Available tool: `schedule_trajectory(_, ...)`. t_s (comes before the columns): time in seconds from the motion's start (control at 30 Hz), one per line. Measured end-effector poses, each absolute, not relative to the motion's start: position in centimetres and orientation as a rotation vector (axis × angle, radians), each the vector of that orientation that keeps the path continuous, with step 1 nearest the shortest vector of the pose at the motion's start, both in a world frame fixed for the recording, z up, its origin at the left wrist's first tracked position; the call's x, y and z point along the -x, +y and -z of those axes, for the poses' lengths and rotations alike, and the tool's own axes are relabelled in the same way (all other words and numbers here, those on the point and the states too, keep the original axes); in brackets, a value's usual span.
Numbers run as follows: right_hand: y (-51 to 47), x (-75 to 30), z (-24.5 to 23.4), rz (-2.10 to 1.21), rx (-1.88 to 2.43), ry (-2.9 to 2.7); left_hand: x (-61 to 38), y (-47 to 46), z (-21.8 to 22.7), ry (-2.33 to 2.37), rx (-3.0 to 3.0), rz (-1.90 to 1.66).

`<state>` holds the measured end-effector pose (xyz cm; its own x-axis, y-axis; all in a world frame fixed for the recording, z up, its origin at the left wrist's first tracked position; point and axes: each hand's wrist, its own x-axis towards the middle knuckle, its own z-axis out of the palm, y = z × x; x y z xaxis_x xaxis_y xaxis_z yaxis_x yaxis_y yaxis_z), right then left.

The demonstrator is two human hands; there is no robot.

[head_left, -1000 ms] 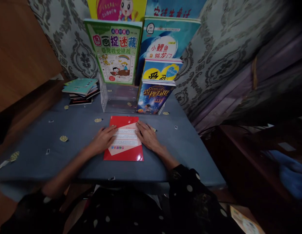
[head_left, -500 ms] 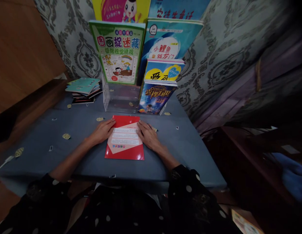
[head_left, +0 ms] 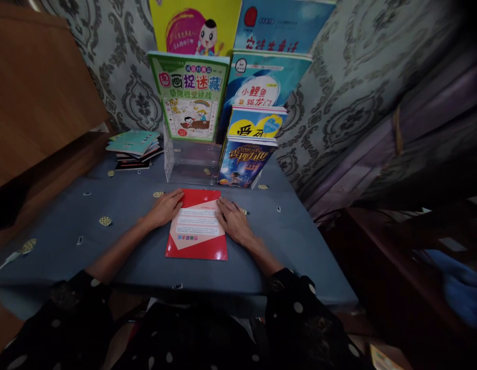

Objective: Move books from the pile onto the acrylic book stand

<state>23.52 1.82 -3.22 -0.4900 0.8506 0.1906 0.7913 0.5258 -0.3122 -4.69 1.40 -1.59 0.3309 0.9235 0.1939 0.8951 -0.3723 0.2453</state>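
- Head view: book (head_left: 196, 222) flat on table (head_left: 296, 246), long axis twelve-to-six, upside-down title (head_left: 187, 238) toward six.
- Left hand (head_left: 166, 208) at ten, right hand (head_left: 235, 222) near three: apart, resting on its edges.
- Rack (head_left: 167, 160) blocks twelve; pile (head_left: 135, 143) at ten-thirty.

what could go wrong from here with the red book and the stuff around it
The glossy red book might skew if the left hand and right hand push unevenly at its sides. Slid forward, it could knock the clear stand just beyond its far edge. The stack of books is piled unevenly, so a bump might spill it.
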Motion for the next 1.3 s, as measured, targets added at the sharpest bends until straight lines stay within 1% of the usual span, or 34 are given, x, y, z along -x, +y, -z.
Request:
schedule_trajectory(0.8,1.6,-23.5,3.0,-0.252,1.348,-2.459,2.0,3.4,1.8,1.735,-2.533,-0.441)
schedule_trajectory(1.3,1.7,-23.4,3.2,-0.242,1.338,-2.437,-0.7,4.1,1.9,1.569,-2.608,-0.481)
